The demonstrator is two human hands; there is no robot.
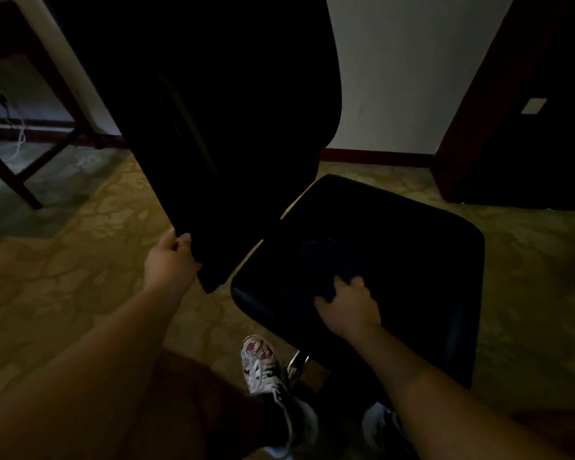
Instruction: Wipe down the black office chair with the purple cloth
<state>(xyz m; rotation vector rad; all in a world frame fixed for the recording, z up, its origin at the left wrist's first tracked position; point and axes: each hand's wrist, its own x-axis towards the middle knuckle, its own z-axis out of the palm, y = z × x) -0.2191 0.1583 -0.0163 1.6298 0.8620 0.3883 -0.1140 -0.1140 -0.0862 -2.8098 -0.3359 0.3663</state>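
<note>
Left hand [171,260] clamped on backrest [213,127] lower near corner, likely to stop swivel; right hand [347,302] fingers curled, pinching dark purple cloth [322,260] onto seat [395,260] middle for wiping.

Very dim, chair [213,111] perhaps underexposed, edges warped
</note>
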